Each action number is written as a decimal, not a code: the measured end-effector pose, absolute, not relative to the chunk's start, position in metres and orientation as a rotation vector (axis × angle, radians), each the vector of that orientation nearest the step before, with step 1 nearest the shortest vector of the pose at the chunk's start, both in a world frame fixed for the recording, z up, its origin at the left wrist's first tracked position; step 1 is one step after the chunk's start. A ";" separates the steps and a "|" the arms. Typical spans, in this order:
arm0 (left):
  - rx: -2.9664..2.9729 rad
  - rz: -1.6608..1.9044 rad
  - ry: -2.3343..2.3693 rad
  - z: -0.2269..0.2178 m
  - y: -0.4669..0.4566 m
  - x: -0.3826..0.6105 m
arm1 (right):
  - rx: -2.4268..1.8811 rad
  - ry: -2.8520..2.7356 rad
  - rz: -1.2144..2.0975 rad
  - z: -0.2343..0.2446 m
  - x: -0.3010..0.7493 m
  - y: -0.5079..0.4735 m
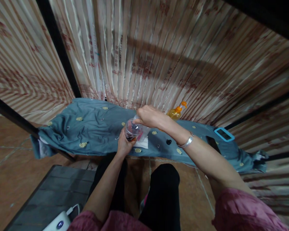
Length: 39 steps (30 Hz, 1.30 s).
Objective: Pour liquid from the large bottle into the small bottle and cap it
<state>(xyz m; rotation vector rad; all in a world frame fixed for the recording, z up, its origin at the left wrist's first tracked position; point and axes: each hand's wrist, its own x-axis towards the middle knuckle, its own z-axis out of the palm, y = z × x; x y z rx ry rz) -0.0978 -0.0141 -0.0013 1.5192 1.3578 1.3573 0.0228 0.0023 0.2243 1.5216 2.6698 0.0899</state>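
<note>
Left hand point(123, 145): your fingers wrap the bottle point(134, 130) from below, over the cloth point(91, 128).
Right hand point(149, 117): your fingers curl pressed together on the bottle's top.
Nearby: orange pump bottle point(176, 112), black cap point(168, 141), 2 phones point(223, 134) to your right.

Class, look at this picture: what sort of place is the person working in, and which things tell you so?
Probably a room in a home, not a workshop. Pleated patterned curtains hang behind a low surface draped with a blue-grey cloth, the floor is brown tile, and household items sit there: an orange pump bottle and a phone.
</note>
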 end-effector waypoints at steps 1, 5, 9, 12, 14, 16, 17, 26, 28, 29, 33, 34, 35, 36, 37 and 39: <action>1.513 1.355 1.348 -0.001 -0.014 -0.098 | 1.531 2.641 0.100 0.224 0.022 0.002; 1.496 1.360 1.324 0.000 -0.014 -0.098 | 1.534 2.553 0.095 0.226 0.020 -0.002; 1.490 1.365 1.296 -0.001 -0.014 -0.096 | 1.591 2.522 0.085 0.224 0.018 -0.005; 1.487 1.367 1.293 0.000 -0.015 -0.095 | 1.655 2.523 0.068 0.220 0.015 -0.004; 1.481 1.364 1.300 0.001 -0.015 -0.095 | 1.716 2.556 0.038 0.219 0.015 -0.005; 1.468 1.359 1.314 0.002 -0.015 -0.096 | 1.802 2.625 -0.014 0.218 0.020 -0.009; 1.460 1.355 1.321 0.004 -0.015 -0.097 | 1.857 2.673 -0.049 0.217 0.025 -0.014; 1.422 1.293 1.527 0.019 0.013 -0.103 | 2.406 2.934 -0.836 0.160 0.094 -0.093; 1.414 1.285 1.568 0.021 0.023 -0.105 | 2.521 2.869 -1.022 0.138 0.105 -0.108; 1.407 1.303 1.584 0.021 0.028 -0.106 | 2.579 2.827 -1.104 0.127 0.110 -0.115; 1.307 1.422 1.642 0.019 0.045 -0.113 | 2.750 2.642 -1.443 0.079 0.124 -0.132; 1.279 1.427 1.679 0.018 0.050 -0.115 | 2.783 2.594 -1.512 0.067 0.125 -0.135; 1.261 1.417 1.716 0.017 0.054 -0.116 | 2.809 2.550 -1.571 0.056 0.126 -0.137; 1.259 1.404 1.735 0.017 0.060 -0.118 | 2.826 2.508 -1.619 0.045 0.126 -0.138; 1.266 1.402 1.744 0.017 0.065 -0.119 | 2.839 2.468 -1.657 0.036 0.125 -0.139; 1.283 1.422 1.743 0.017 0.077 -0.122 | 2.841 2.397 -1.731 0.020 0.121 -0.140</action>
